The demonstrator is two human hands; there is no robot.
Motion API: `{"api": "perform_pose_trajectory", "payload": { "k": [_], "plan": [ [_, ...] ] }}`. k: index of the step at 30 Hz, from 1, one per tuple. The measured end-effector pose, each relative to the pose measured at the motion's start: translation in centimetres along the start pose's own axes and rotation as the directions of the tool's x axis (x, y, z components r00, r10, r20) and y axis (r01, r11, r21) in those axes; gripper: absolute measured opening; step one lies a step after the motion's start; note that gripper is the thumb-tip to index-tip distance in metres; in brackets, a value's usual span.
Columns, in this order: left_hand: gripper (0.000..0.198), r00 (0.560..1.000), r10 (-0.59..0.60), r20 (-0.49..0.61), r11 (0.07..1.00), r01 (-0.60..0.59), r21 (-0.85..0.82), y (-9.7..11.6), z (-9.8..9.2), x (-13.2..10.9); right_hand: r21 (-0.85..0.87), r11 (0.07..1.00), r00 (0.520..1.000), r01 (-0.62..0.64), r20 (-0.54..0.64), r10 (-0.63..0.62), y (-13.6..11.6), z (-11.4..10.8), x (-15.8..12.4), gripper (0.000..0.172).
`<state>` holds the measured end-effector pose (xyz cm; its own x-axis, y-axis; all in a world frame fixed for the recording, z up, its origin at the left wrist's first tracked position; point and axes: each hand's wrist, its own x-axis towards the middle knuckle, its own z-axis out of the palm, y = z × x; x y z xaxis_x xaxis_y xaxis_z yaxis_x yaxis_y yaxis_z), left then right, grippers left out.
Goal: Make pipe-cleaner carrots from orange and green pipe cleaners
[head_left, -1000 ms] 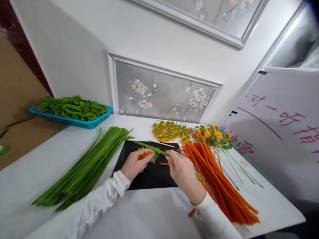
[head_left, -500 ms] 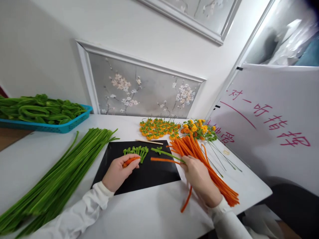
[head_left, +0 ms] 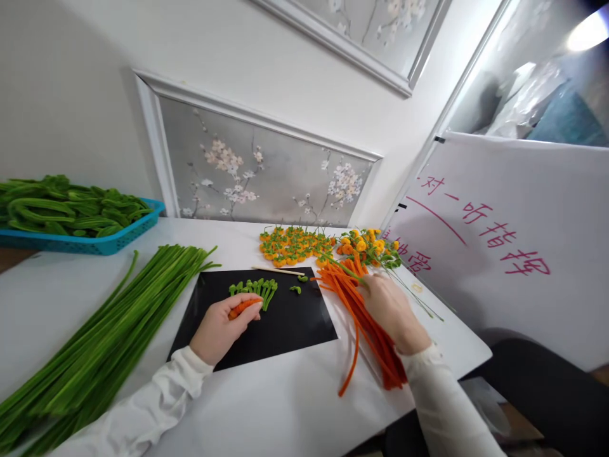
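Note:
My left hand [head_left: 219, 330] is closed around an orange coil of pipe cleaner [head_left: 246, 307] above the black mat [head_left: 295, 324]. My right hand [head_left: 387, 308] pinches a green pipe cleaner [head_left: 347, 270], which points to the upper left. That hand is over the bundle of orange pipe cleaners [head_left: 352, 304], and its fingertips are partly hidden. On the mat, a row of short looped green pieces [head_left: 259, 289] lies just beyond my left hand. Two small green twists [head_left: 295, 289] lie farther right, near a thin pale stick [head_left: 278, 270].
Long green pipe cleaners [head_left: 109, 336] lie on the table's left side. A blue basket [head_left: 124, 240] of green bent pieces stands behind them. At the back are small orange-yellow pieces with green tops [head_left: 295, 244] and yellow-orange flowers [head_left: 366, 244] on long stems.
My right hand has moved up and away from me over the orange bundle, and the green pipe cleaner now slants upward. The loose orange strand over the mat is gone. The view has shifted right.

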<state>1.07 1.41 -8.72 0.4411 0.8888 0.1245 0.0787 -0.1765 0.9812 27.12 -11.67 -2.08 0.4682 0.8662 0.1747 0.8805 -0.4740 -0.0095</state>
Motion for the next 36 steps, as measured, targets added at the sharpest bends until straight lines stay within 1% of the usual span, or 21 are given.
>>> {"api": "perform_pose_trajectory", "payload": {
  "k": [2, 4, 6, 8, 10, 13, 15, 16, 18, 20, 21, 22, 24, 25, 27, 28, 30, 31, 33, 35, 36],
  "plan": [
    [0.040, 1.000, -0.007, 0.007, 1.000, 0.007, -0.004, 0.0, 0.0, 0.1, 0.017, 0.997, 0.993, 0.075, 0.086, -0.077, -1.6, 1.3, -2.2, 0.020],
    [0.041, 1.000, -0.012, 0.004, 1.000, 0.012, -0.010, 0.1, 0.0, 0.1, 0.019, 0.993, 0.980, 0.119, 0.159, -0.121, -2.3, 2.5, -3.9, 0.020],
    [0.042, 1.000, -0.019, -0.007, 1.000, 0.018, -0.013, 0.3, 0.0, 0.1, -0.019, 0.997, 0.980, 0.078, 0.187, -0.073, -1.9, 3.5, -4.7, 0.023],
    [0.044, 0.999, -0.028, -0.016, 1.000, 0.028, -0.008, 0.3, 0.0, 0.1, -0.044, 0.998, 0.982, 0.045, 0.187, -0.036, -0.6, 3.9, -4.7, 0.026],
    [0.044, 0.999, -0.039, -0.014, 0.999, 0.039, -0.001, 0.3, 0.1, 0.2, -0.045, 0.998, 0.983, 0.047, 0.178, -0.038, 0.9, 3.7, -4.2, 0.025],
    [0.044, 0.999, -0.048, -0.008, 0.999, 0.047, -0.020, 0.3, 0.2, 0.2, -0.030, 0.996, 0.986, 0.084, 0.150, -0.079, 2.7, 2.4, -3.3, 0.023],
    [0.043, 0.998, -0.056, -0.016, 0.997, 0.055, -0.053, 0.5, 0.2, 0.2, 0.032, 0.989, 0.982, 0.145, 0.115, -0.148, 3.0, 1.1, -2.7, 0.020],
    [0.043, 0.998, -0.062, -0.025, 0.996, 0.061, -0.070, 0.7, 0.2, 0.1, 0.082, 0.980, 0.979, 0.181, 0.074, -0.187, 2.8, 0.3, -2.4, 0.021],
    [0.043, 0.997, -0.069, -0.046, 0.994, 0.065, -0.088, 1.0, 0.2, 0.1, 0.193, 0.944, 0.964, 0.267, -0.050, -0.262, 1.4, -1.4, -1.8, 0.031],
    [0.043, 0.996, -0.057, -0.067, 0.995, 0.052, -0.081, 1.3, 0.0, 0.1, 0.340, 0.857, 0.921, 0.388, -0.181, -0.346, -1.6, -3.2, -1.0, 0.027],
    [0.043, 0.996, -0.044, -0.079, 0.997, 0.038, -0.072, 1.4, -0.2, 0.2, 0.407, 0.810, 0.903, 0.423, -0.268, -0.337, -3.6, -4.1, -0.6, 0.027],
    [0.042, 0.995, -0.031, -0.090, 0.998, 0.025, -0.063, 1.4, -0.3, 0.2, 0.456, 0.771, 0.885, 0.444, -0.360, -0.296, -5.8, -4.8, -0.2, 0.026],
    [0.042, 0.994, -0.015, -0.104, 0.998, 0.009, -0.059, 1.3, -0.6, 0.4, 0.472, 0.731, 0.848, 0.492, -0.451, -0.280, -10.4, -5.8, 0.7, 0.026],
    [0.043, 0.995, -0.020, -0.098, 0.998, 0.014, -0.064, 1.1, -0.7, 0.4, 0.468, 0.709, 0.820, 0.528, -0.498, -0.283, -12.5, -6.0, 1.1, 0.026],
    [0.046, 0.996, -0.042, -0.081, 0.996, 0.035, -0.083, 0.8, -0.9, 0.5, 0.474, 0.643, 0.769, 0.601, -0.562, -0.305, -15.7, -5.2, 2.3, 0.024],
    [0.047, 0.996, -0.052, -0.071, 0.995, 0.045, -0.089, 0.6, -0.9, 0.5, 0.477, 0.631, 0.757, 0.612, -0.583, -0.294, -16.6, -4.4, 2.8, 0.025],
    [0.048, 0.996, -0.057, -0.065, 0.994, 0.051, -0.096, 0.4, -1.0, 0.5, 0.472, 0.663, 0.752, 0.582, -0.623, -0.216, -17.0, -2.0, 4.0, 0.027],
    [0.049, 0.996, -0.057, -0.066, 0.994, 0.051, -0.095, 0.3, -1.0, 0.4, 0.456, 0.678, 0.744, 0.576, -0.636, -0.204, -16.6, -0.5, 4.4, 0.026],
    [0.050, 0.995, -0.065, -0.079, 0.995, 0.058, -0.085, 0.3, -1.0, 0.3, 0.400, 0.699, 0.712, 0.593, -0.666, -0.223, -15.0, 2.4, 5.1, 0.025],
    [0.051, 0.993, -0.086, -0.079, 0.994, 0.080, -0.071, 0.2, -1.0, 0.2, 0.310, 0.714, 0.656, 0.628, -0.705, -0.270, -12.8, 4.7, 5.3, 0.027],
    [0.051, 0.993, -0.093, -0.074, 0.994, 0.089, -0.067, 0.3, -0.9, 0.2, 0.290, 0.707, 0.637, 0.645, -0.715, -0.287, -11.7, 5.5, 5.3, 0.029]
  ]
}}
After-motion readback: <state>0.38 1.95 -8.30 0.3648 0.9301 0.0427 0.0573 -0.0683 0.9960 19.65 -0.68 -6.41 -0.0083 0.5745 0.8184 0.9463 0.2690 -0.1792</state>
